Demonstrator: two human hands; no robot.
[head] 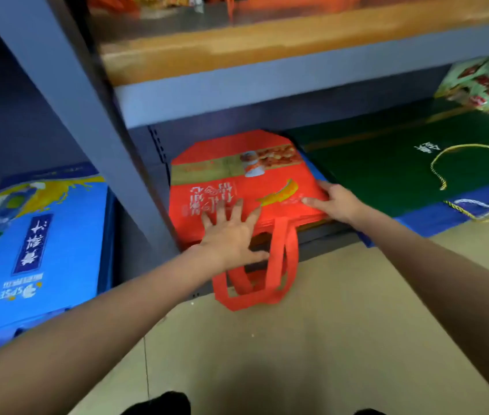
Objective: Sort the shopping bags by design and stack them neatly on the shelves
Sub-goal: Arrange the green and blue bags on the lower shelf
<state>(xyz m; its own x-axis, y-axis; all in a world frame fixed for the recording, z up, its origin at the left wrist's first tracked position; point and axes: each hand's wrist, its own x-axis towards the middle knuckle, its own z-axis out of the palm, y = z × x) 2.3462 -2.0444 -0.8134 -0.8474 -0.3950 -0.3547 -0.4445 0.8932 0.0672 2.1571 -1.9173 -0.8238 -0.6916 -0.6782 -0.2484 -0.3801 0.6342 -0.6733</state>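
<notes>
A stack of flat red shopping bags (231, 175) lies on the bottom shelf, its red handles (270, 265) hanging over the front edge onto the floor. My left hand (231, 232) presses flat on the top bag near its front edge, fingers spread. At the stack's right front corner my right hand (336, 202) rests with the thumb on top and the fingers along the side. A dark green bag (402, 166) with a yellow cord handle lies to the right, on blue bags (447, 214). Blue bags (36, 250) lie flat in the bay to the left.
A grey metal upright (87, 124) separates the left bay from the red stack. The wooden shelf (267, 46) above overhangs the bags and carries orange items. A pale green bag (483, 82) sits at the back right. Beige tiled floor (327, 339) spreads in front.
</notes>
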